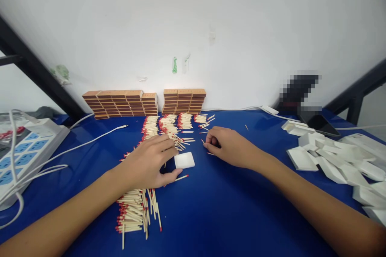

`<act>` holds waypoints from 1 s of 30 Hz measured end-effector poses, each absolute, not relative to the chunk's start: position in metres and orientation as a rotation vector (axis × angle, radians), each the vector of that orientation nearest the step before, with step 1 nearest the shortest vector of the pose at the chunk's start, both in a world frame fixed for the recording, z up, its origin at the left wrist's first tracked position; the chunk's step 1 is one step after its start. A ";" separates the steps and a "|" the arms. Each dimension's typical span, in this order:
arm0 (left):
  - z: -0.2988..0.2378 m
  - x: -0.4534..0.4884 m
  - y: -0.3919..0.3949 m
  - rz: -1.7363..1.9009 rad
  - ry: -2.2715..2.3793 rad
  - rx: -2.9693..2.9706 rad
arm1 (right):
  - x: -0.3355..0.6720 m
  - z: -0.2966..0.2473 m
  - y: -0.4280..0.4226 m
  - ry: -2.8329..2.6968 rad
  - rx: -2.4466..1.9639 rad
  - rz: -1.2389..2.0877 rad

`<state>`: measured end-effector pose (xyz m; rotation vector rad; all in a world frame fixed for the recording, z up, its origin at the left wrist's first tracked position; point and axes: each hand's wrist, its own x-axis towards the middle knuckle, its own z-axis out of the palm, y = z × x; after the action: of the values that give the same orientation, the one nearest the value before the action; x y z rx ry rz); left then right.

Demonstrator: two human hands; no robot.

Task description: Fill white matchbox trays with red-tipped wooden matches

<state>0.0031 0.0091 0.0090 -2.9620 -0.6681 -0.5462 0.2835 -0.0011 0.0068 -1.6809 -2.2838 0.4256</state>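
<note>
Between the thumb and fingers of my left hand (153, 158) is a small white matchbox tray (185, 160), held at its left side just above the blue table. My right hand (224, 144) is to the right of the tray, fingertips pinched together at the tabletop on a red-tipped match (202, 141). Another match (211, 153) lies under the right fingertips. One loose match (181, 178) sticks out by my left thumb. Piles of red-headed matches (131, 211) lie in front of and beneath my left hand, with more match rows (168, 123) behind it.
Stacked brown matchboxes (120, 104) stand against the wall, with a second stack (184, 100) beside them. Many white trays (337, 158) are heaped at right, near a dark phone (319, 122). A power strip (28, 152) and white cables (90, 141) occupy the left.
</note>
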 end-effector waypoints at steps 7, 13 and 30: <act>0.005 0.002 0.011 -0.576 -0.672 -2.894 | 0.310 0.019 0.003 -2.419 -1.641 0.495; 0.004 0.002 0.012 -0.566 -0.650 -2.895 | 0.308 0.022 -0.004 -2.462 -1.597 0.642; 0.001 0.006 0.008 -0.638 -0.649 -2.939 | 0.274 0.018 -0.017 -2.324 -1.363 0.460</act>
<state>0.0059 0.0085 0.0008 -2.9391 -0.6491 -0.6383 0.2741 -0.0167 0.0176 -1.3632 -2.3236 0.4602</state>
